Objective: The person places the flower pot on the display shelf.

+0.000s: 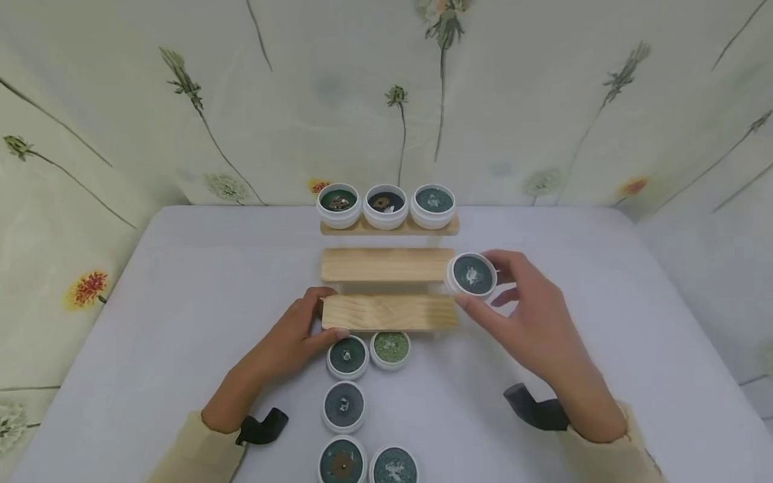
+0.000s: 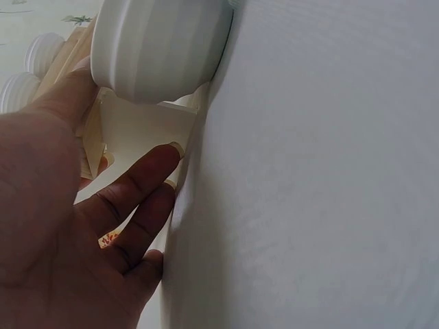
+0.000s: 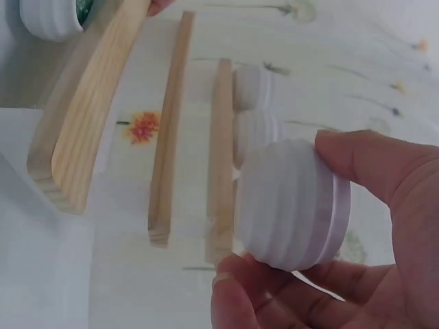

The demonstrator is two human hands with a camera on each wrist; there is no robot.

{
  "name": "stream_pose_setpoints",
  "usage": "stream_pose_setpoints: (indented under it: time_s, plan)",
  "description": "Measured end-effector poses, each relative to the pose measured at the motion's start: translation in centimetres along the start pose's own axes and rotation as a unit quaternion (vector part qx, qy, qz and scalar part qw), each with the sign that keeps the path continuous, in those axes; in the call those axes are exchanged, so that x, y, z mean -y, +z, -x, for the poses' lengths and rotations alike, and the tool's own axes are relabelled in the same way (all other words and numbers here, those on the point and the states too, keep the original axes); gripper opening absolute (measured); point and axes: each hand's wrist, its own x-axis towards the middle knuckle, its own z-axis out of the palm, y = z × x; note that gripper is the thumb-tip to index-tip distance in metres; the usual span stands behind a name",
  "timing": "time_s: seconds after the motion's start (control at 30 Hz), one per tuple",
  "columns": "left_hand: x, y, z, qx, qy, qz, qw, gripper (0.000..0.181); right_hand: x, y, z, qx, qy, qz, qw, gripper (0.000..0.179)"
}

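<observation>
A tiered wooden rack (image 1: 389,313) with three plank steps stands mid-table. My left hand (image 1: 290,339) grips the left end of its front plank, thumb in front and index finger behind; in the left wrist view the other fingers of that hand (image 2: 116,219) extend under the plank. My right hand (image 1: 537,318) pinches a round white jar (image 1: 472,275) with a dark green top between thumb and fingers, just off the right end of the planks. Its ribbed white side (image 3: 288,205) shows in the right wrist view. Three similar jars (image 1: 386,206) stand in a row on the back plank.
On the white tabletop (image 1: 181,268), several more jars stand before the rack, including a light green one (image 1: 390,349) and a grey-topped one (image 1: 344,406). One white jar (image 2: 161,48) looms close beside the left thumb. Flower-printed cloth (image 1: 338,100) hangs behind the table.
</observation>
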Motion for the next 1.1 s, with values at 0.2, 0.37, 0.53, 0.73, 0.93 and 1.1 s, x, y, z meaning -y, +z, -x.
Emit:
stream_pose_setpoints:
  time_s: [0.2, 0.37, 0.53, 0.73, 0.93, 1.1]
  plan:
    - [0.3, 0.9, 0.7, 0.003, -0.02, 0.005, 0.9998, 0.067, -0.5, 1.8, -1.3, 0.004, 0.013, -0.007, 0.9999, 0.065]
    - [0.3, 1.0, 0.9, 0.007, -0.018, 0.007, 0.9998, 0.067, -1.3, 3.0, -1.9, -0.002, 0.012, -0.006, 0.9999, 0.063]
    - [0.2, 0.8, 0.5, 0.004, -0.006, 0.004, 1.0, 0.067, -1.7, 3.5, -2.5, -0.001, 0.008, -0.003, 1.0, 0.063]
    - [0.2, 0.6, 0.0, 0.001, 0.001, 0.002, 1.0, 0.067, -1.6, 3.6, -3.2, 0.006, 0.016, 0.001, 0.9999, 0.065]
    - [-0.1, 0.3, -0.1, -0.004, 0.001, -0.003, 1.0, 0.067, -1.3, 3.7, -3.9, 0.002, 0.014, -0.01, 0.9998, 0.064]
    - [-0.2, 0.2, -0.2, -0.004, -0.003, -0.006, 1.0, 0.067, -1.4, 3.9, -4.1, -0.002, 0.021, -0.006, 0.9998, 0.067]
